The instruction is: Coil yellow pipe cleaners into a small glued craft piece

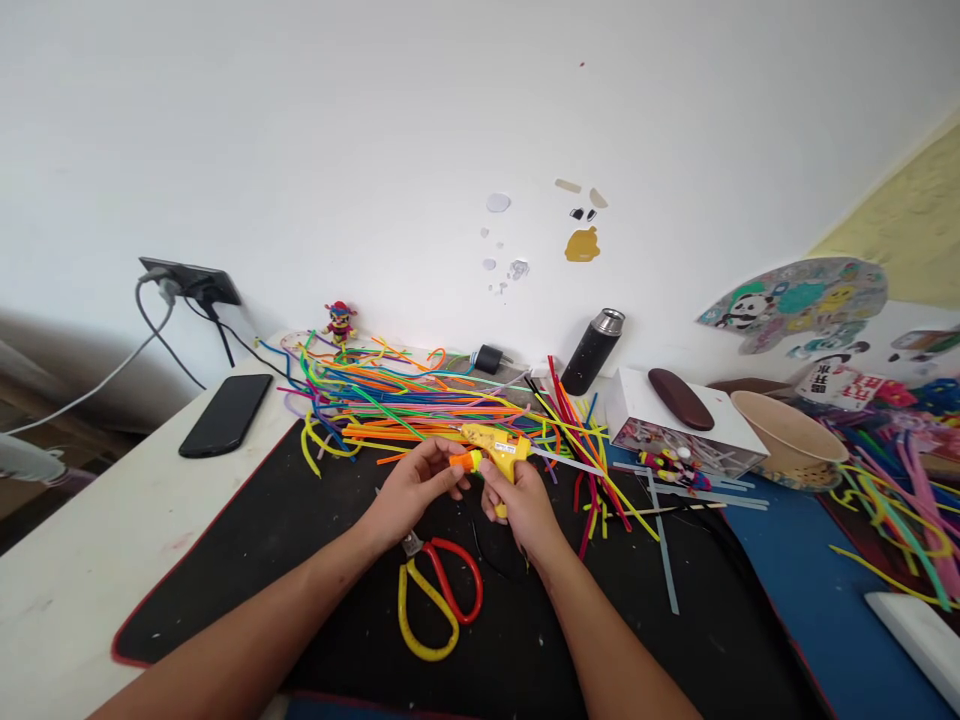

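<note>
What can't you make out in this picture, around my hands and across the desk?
All in the head view:
- Scissors: much of the blades, hidden by the left hand.
- Yellow glue gun: its trigger, covered by the right hand; its label's print, too small to read.
- Orange-and-yellow piece: its full shape, partly covered by fingertips.
- White object: its far end, cut off by the right edge.

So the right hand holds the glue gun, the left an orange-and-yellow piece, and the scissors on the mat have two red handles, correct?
Not both red: the scissors on the mat have one red handle, one yellow, as the head view shows. The right hand holds the glue gun, the left hand an orange-and-yellow piece.
</note>
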Action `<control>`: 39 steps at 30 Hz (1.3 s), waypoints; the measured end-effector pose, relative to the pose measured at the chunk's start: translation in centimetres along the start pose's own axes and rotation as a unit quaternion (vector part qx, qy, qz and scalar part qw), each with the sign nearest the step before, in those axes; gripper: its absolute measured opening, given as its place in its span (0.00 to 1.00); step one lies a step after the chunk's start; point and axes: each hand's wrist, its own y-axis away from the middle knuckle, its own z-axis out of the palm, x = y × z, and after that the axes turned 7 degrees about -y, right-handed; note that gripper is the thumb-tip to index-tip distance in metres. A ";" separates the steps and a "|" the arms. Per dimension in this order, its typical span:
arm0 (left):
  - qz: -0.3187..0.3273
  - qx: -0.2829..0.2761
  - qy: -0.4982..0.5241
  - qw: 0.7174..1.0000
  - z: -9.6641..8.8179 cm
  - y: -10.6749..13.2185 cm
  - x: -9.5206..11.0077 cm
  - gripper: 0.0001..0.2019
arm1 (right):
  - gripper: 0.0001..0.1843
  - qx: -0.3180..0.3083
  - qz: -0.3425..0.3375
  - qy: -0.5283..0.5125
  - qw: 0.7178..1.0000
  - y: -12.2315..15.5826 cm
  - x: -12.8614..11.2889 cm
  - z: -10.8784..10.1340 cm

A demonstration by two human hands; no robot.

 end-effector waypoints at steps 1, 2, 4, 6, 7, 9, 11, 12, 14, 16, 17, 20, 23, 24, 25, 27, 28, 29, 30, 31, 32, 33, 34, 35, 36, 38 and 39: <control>0.001 0.001 -0.001 1.000 0.0 0.0 0.0 0.18 | 0.29 0.001 0.000 -0.001 1.000 0.0 0.0 0.0; 0.002 0.002 -0.002 1.000 0.0 0.0 0.0 0.18 | 0.29 0.001 0.001 -0.001 1.000 0.0 0.0 0.0; 0.001 0.001 -0.003 1.000 -0.1 0.0 0.0 0.17 | 0.29 -0.002 0.002 -0.001 1.000 0.0 0.0 0.0; -0.003 -0.001 0.001 1.000 -0.1 -0.1 -0.1 0.17 | 0.29 -0.004 0.002 0.000 1.000 0.0 0.0 -0.1; -0.004 0.000 0.004 1.000 -0.2 -0.1 -0.1 0.18 | 0.29 -0.004 0.002 0.001 1.000 0.0 0.0 -0.1; -0.004 0.009 0.010 1.000 -0.1 -0.2 -0.3 0.19 | 0.29 -0.001 0.000 -0.001 1.000 0.0 0.0 -0.2; -0.001 0.020 0.013 1.000 -0.1 -0.2 -0.4 0.20 | 0.29 0.007 -0.007 -0.006 1.000 0.0 0.0 -0.2; -0.001 0.025 0.013 1.000 -0.1 -0.2 -0.4 0.21 | 0.29 0.012 -0.012 -0.008 1.000 0.0 -0.1 -0.2; -0.001 0.033 0.007 0.999 0.0 -0.2 -0.4 0.21 | 0.29 0.021 -0.020 -0.013 0.999 0.1 -0.2 -0.2; 0.001 0.044 -0.001 0.999 -0.1 -0.2 -0.3 0.20 | 0.30 0.027 -0.026 -0.020 0.999 0.1 -0.4 -0.2; 0.004 0.056 -0.003 0.998 -0.2 -0.3 -0.2 0.21 | 0.30 0.029 -0.027 -0.025 0.999 0.1 -0.5 -0.2; 0.027 0.115 0.005 0.993 -0.9 -0.6 0.3 0.21 | 0.30 0.036 -0.031 -0.035 0.998 0.2 -0.9 -0.2; 0.045 0.172 0.026 0.984 -1.6 -1.0 0.7 0.22 | 0.30 0.039 -0.035 -0.044 0.998 0.4 -1.3 -0.1; 0.045 0.180 0.029 0.982 -1.7 -1.1 0.7 0.22 | 0.30 0.039 -0.035 -0.045 0.998 0.5 -1.4 -0.1; 0.043 0.184 0.031 0.982 -1.8 -1.1 0.7 0.22 | 0.30 0.038 -0.034 -0.045 0.998 0.5 -1.4 0.0; 0.032 0.178 0.032 0.983 -1.7 -1.2 0.6 0.23 | 0.31 0.035 -0.029 -0.041 0.998 0.6 -1.4 0.0; 0.030 0.176 0.033 0.983 -1.7 -1.2 0.6 0.23 | 0.31 0.033 -0.026 -0.038 0.998 0.6 -1.3 0.1; 0.031 0.177 0.034 0.983 -1.7 -1.3 0.6 0.23 | 0.31 0.030 -0.024 -0.036 0.999 0.5 -1.2 0.1; 0.036 0.184 0.035 0.982 -1.9 -1.3 0.7 0.23 | 0.32 0.027 -0.024 -0.034 0.999 0.5 -1.0 0.1; 0.045 0.195 0.036 0.979 -2.2 -1.5 0.9 0.23 | 0.32 0.025 -0.025 -0.032 0.999 0.5 -0.9 0.1; 0.056 0.210 0.039 0.975 -2.5 -1.6 1.3 0.23 | 0.32 0.023 -0.026 -0.028 0.999 0.4 -0.9 0.0; 0.067 0.231 0.046 0.970 -3.1 -1.7 1.7 0.23 | 0.33 0.023 -0.028 -0.021 0.999 0.4 -0.8 0.0; 0.080 0.254 0.060 0.962 -3.6 -1.8 2.3 0.24 | 0.33 0.023 -0.030 -0.011 0.999 0.4 -0.8 -0.1; 0.098 0.277 0.074 0.953 -4.2 -1.9 2.9 0.24 | 0.34 0.024 -0.033 -0.001 0.999 0.3 -0.8 -0.1; 0.117 0.293 0.084 0.945 -4.8 -1.8 3.7 0.23 | 0.34 0.024 -0.036 0.009 0.999 0.3 -0.8 -0.1; 0.157 0.325 0.088 0.929 -5.9 -1.3 5.0 0.21 | 0.32 0.021 -0.043 0.022 0.999 0.3 -0.7 0.1; 0.171 0.332 0.085 0.924 -6.3 -0.9 5.6 0.20 | 0.32 0.018 -0.047 0.025 0.998 0.4 -0.6 0.2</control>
